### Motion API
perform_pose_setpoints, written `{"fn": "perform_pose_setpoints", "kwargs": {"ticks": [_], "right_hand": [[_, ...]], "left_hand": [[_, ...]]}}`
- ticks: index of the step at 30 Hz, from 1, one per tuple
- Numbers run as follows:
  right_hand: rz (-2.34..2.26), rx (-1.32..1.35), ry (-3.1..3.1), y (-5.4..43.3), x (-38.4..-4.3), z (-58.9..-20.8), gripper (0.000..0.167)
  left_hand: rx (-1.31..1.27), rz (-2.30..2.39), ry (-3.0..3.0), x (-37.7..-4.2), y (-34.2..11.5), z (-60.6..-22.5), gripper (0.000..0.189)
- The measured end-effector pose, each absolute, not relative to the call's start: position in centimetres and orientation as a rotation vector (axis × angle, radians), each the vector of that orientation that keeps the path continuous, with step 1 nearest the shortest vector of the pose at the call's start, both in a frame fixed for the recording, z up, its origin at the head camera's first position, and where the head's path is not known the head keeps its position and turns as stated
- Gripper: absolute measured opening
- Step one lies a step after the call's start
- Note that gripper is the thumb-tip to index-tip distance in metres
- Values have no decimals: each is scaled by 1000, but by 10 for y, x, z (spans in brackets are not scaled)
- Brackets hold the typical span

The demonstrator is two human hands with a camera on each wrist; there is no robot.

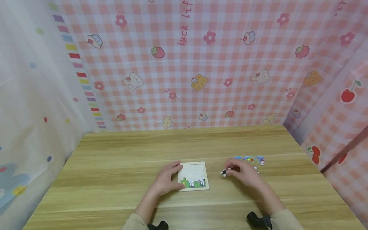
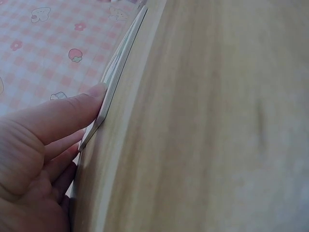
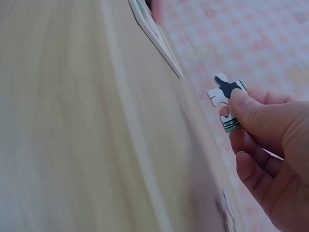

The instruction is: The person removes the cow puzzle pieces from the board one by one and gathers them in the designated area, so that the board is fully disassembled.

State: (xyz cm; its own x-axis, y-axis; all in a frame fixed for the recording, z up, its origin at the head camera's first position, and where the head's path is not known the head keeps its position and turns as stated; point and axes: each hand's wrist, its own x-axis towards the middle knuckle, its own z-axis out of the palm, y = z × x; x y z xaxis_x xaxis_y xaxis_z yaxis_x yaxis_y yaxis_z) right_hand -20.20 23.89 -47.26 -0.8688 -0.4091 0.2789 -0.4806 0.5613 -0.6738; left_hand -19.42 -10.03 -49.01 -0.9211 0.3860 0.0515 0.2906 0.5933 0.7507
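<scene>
A square wooden puzzle tray point(image 1: 207, 175) lies on the table, its lower part filled with green pieces and a white animal's legs. My left hand point(image 1: 166, 179) holds the tray's left side, thumb at the lower corner and fingers at the upper one. In the left wrist view the thumb sits on the rim of the tray point(image 2: 116, 79). To the right of the tray, my right hand point(image 1: 244, 172) pinches a white and black jigsaw piece point(image 3: 225, 91) between thumb and index finger, raised off the table in the right wrist view.
Several loose jigsaw pieces point(image 1: 260, 159) lie behind the right hand, which partly hides them. The wooden table point(image 1: 120, 153) backs onto a pink checked cloth point(image 1: 178, 105). Patterned cloths also hang at both sides.
</scene>
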Motion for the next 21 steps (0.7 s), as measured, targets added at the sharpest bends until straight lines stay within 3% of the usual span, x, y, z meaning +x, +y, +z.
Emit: {"fn": "perform_pose_setpoints", "kwargs": {"ticks": [21], "right_hand": [[1176,402,-2623,335,-188,-480,11]], "left_hand": [[580,1219,2709,-194,-100,-490,73]]}}
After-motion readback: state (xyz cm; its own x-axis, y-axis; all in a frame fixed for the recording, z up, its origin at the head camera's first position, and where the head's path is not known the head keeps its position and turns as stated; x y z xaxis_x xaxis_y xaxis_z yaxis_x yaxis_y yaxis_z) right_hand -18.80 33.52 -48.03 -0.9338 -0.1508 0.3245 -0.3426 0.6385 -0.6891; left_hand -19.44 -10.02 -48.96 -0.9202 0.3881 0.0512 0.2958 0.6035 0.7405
